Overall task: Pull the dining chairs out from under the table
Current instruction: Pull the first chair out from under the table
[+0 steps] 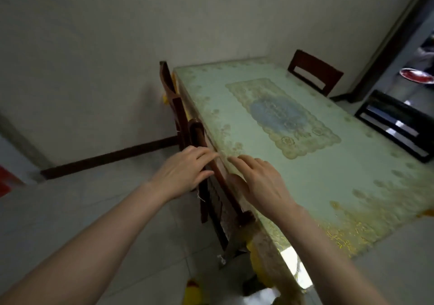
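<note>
A dining table [328,163] with a pale green patterned cover fills the right half of the view. A dark wooden chair [220,196] is tucked against its left long side, right below my hands. My left hand [185,168] lies over the chair's top rail with the fingers curled on it. My right hand [260,182] hovers at the same rail and the table edge, fingers spread, thumb near the rail. A second wooden chair [173,97] stands further along that side. A third chair [314,72] is at the far right corner and a black chair [394,123] at the right side.
A pale wall runs close behind the left-side chairs, with a dark skirting board [108,156] along the tiled floor. Something yellow [192,290] lies on the floor near the table's front corner. A doorway with a red dish [415,75] opens at the far right.
</note>
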